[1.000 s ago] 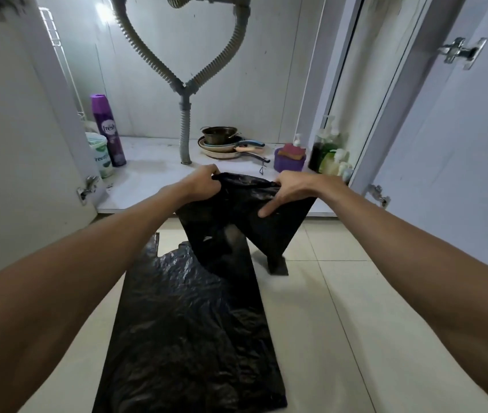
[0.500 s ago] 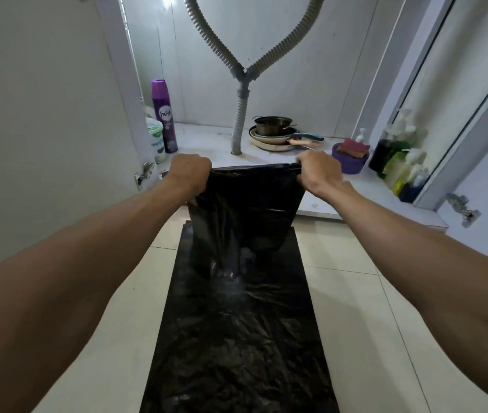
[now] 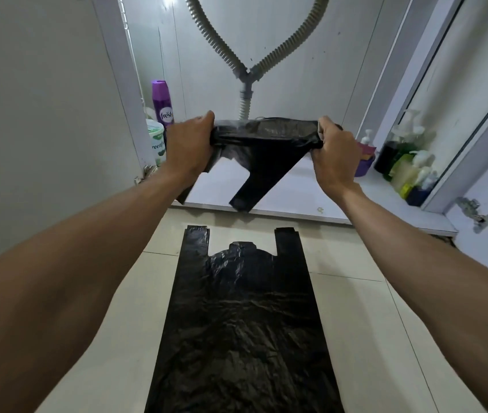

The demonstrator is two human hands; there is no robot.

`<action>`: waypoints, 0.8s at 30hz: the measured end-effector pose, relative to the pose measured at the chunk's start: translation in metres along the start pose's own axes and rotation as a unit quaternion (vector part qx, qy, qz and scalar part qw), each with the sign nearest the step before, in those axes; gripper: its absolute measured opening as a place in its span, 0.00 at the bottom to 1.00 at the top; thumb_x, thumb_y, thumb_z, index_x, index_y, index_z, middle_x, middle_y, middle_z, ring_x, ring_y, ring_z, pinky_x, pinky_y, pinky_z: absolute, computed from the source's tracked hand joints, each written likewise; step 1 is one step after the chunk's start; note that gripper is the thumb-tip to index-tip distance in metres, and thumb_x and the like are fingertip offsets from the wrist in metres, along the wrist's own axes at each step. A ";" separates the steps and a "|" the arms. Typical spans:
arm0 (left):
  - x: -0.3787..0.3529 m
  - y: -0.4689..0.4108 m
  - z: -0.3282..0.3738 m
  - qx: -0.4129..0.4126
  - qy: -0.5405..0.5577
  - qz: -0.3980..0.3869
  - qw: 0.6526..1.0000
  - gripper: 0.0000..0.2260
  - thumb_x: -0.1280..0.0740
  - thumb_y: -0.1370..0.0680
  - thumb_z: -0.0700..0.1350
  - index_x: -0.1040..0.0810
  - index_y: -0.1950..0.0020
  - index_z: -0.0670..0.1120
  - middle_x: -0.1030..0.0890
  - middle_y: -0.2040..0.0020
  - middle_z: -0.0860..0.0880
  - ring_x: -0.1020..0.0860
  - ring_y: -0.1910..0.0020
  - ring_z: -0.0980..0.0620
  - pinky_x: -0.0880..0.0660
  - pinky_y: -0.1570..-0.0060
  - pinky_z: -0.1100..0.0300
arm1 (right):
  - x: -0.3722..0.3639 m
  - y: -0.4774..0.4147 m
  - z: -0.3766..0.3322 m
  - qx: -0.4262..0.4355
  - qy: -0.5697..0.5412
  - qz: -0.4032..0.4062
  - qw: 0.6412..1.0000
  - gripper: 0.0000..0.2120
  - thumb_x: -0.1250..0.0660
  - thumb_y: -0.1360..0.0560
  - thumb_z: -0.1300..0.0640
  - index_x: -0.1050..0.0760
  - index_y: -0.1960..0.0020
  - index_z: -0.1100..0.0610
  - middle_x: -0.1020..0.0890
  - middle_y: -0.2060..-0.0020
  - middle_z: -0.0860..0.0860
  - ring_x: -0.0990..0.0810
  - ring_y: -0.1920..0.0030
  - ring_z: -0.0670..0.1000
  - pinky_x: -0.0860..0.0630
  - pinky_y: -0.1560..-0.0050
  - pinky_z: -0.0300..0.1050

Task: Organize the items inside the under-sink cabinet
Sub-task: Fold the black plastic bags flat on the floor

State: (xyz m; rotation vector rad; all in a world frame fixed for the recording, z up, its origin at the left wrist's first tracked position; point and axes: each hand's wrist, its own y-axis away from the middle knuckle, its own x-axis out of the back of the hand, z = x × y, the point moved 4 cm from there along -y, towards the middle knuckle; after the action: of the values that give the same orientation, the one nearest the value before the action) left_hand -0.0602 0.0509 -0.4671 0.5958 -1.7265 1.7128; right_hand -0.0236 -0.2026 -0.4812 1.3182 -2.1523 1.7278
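Note:
I hold a folded black plastic bag (image 3: 263,153) stretched in the air in front of the open under-sink cabinet. My left hand (image 3: 190,146) grips its left end and my right hand (image 3: 333,152) grips its right end; a handle strip hangs down from the middle. A second black plastic bag (image 3: 245,323) lies flat on the tiled floor below, handles pointing toward the cabinet.
On the cabinet floor (image 3: 302,189) stand a purple spray can (image 3: 163,104) and a white tub (image 3: 156,141) at the left, a purple bowl (image 3: 364,165) and several bottles (image 3: 406,162) at the right. A grey drain hose (image 3: 245,81) runs down the middle. Open doors flank both sides.
Both hands lifted the held bag off the one on the floor and pulled it taut higher up. The floor bag's handles are uncovered.

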 end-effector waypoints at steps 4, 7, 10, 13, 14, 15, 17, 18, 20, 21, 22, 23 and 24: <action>-0.017 0.063 -0.004 -0.005 -0.003 -0.081 0.997 0.06 0.35 0.25 0.39 0.26 0.48 0.44 0.19 0.58 0.45 0.22 0.64 0.45 0.29 0.65 0.55 | 0.007 0.068 0.001 0.048 0.038 -0.051 0.997 0.14 0.37 0.32 0.69 0.37 0.61 0.52 0.32 0.74 0.49 0.34 0.73 0.53 0.49 0.74 0.41; -0.041 0.124 -0.006 -0.027 -0.026 -0.214 0.976 0.18 0.33 0.28 0.42 0.29 0.38 0.50 0.19 0.47 0.47 0.20 0.55 0.44 0.23 0.60 0.51 | -0.008 0.141 0.023 0.047 0.097 -0.205 0.973 0.12 0.34 0.33 0.66 0.34 0.61 0.53 0.27 0.73 0.52 0.27 0.71 0.59 0.42 0.72 0.43; -0.059 0.186 0.006 -0.072 -0.078 -0.352 0.930 0.29 0.32 0.27 0.50 0.38 0.28 0.48 0.24 0.38 0.47 0.24 0.42 0.45 0.29 0.45 0.52 | -0.020 0.199 0.038 0.017 0.101 -0.362 0.926 0.07 0.33 0.30 0.60 0.31 0.57 0.52 0.20 0.64 0.54 0.21 0.61 0.61 0.35 0.66 0.45; -0.070 0.236 0.018 -0.110 -0.100 -0.450 0.880 0.33 0.36 0.24 0.49 0.47 0.23 0.47 0.29 0.31 0.45 0.29 0.34 0.45 0.36 0.35 0.53 | -0.024 0.236 0.047 -0.040 0.091 -0.462 0.881 0.07 0.35 0.30 0.61 0.29 0.54 0.52 0.19 0.57 0.53 0.20 0.54 0.59 0.35 0.62 0.44; -0.072 0.245 0.019 -0.112 -0.100 -0.464 0.873 0.32 0.37 0.23 0.48 0.47 0.22 0.48 0.29 0.31 0.45 0.30 0.34 0.45 0.37 0.34 0.53 | -0.024 0.246 0.050 -0.058 0.091 -0.485 0.868 0.08 0.35 0.30 0.61 0.28 0.52 0.52 0.19 0.55 0.53 0.21 0.52 0.59 0.34 0.61 0.44; -0.073 0.251 0.019 -0.112 -0.099 -0.474 0.868 0.30 0.37 0.23 0.48 0.45 0.23 0.49 0.29 0.31 0.46 0.30 0.33 0.45 0.37 0.34 0.53 | -0.025 0.254 0.052 -0.067 0.095 -0.506 0.855 0.10 0.35 0.30 0.61 0.26 0.51 0.51 0.18 0.52 0.53 0.21 0.51 0.58 0.32 0.60 0.44; -0.074 0.259 0.017 -0.111 -0.103 -0.490 0.859 0.28 0.37 0.22 0.48 0.41 0.24 0.51 0.29 0.31 0.47 0.32 0.32 0.46 0.36 0.34 0.53 | -0.026 0.267 0.053 -0.081 0.100 -0.551 0.825 0.10 0.33 0.31 0.59 0.24 0.50 0.51 0.18 0.50 0.53 0.20 0.50 0.57 0.29 0.58 0.44; -0.073 0.262 0.016 -0.111 -0.104 -0.498 0.854 0.26 0.37 0.23 0.47 0.38 0.25 0.52 0.30 0.31 0.47 0.33 0.31 0.46 0.36 0.33 0.53 | -0.026 0.272 0.053 -0.092 0.099 -0.572 0.809 0.09 0.31 0.31 0.57 0.24 0.51 0.50 0.18 0.51 0.52 0.20 0.51 0.56 0.28 0.57 0.44; -0.073 0.268 0.014 -0.112 -0.107 -0.518 0.841 0.23 0.37 0.23 0.48 0.33 0.27 0.53 0.30 0.31 0.48 0.35 0.29 0.46 0.36 0.32 0.51 | -0.024 0.278 0.052 -0.113 0.096 -0.605 0.782 0.09 0.28 0.31 0.54 0.25 0.53 0.49 0.20 0.54 0.50 0.22 0.54 0.54 0.28 0.57 0.44; -0.074 0.272 0.014 -0.115 -0.110 -0.526 0.836 0.21 0.37 0.23 0.47 0.30 0.29 0.53 0.29 0.31 0.48 0.35 0.29 0.46 0.35 0.33 0.51 | -0.023 0.280 0.053 -0.123 0.097 -0.618 0.770 0.10 0.27 0.31 0.54 0.26 0.53 0.49 0.21 0.55 0.50 0.22 0.55 0.53 0.27 0.57 0.44; -0.074 0.276 0.015 -0.120 -0.114 -0.531 0.831 0.19 0.36 0.23 0.47 0.28 0.31 0.52 0.28 0.32 0.48 0.34 0.30 0.47 0.34 0.33 0.51 | -0.021 0.282 0.053 -0.133 0.101 -0.631 0.758 0.12 0.26 0.32 0.53 0.26 0.53 0.49 0.22 0.55 0.50 0.22 0.54 0.53 0.26 0.56 0.45; -0.074 0.279 0.017 -0.126 -0.118 -0.535 0.827 0.18 0.36 0.23 0.46 0.26 0.32 0.50 0.26 0.34 0.48 0.32 0.32 0.47 0.32 0.34 0.51 | -0.019 0.284 0.053 -0.143 0.106 -0.644 0.744 0.13 0.25 0.33 0.53 0.26 0.51 0.49 0.22 0.54 0.50 0.22 0.54 0.53 0.24 0.54 0.46; -0.073 0.283 0.019 -0.131 -0.123 -0.541 0.822 0.18 0.37 0.23 0.45 0.25 0.33 0.49 0.25 0.35 0.47 0.31 0.33 0.46 0.31 0.35 0.51 | -0.016 0.286 0.053 -0.150 0.116 -0.656 0.731 0.14 0.25 0.33 0.53 0.26 0.51 0.50 0.22 0.54 0.50 0.22 0.55 0.54 0.23 0.53 0.47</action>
State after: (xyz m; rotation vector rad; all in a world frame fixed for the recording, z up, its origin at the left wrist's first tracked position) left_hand -0.2101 0.0394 -0.7183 1.3647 -1.2726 0.5919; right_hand -0.1781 -0.2398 -0.7258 1.6698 -0.7376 0.7804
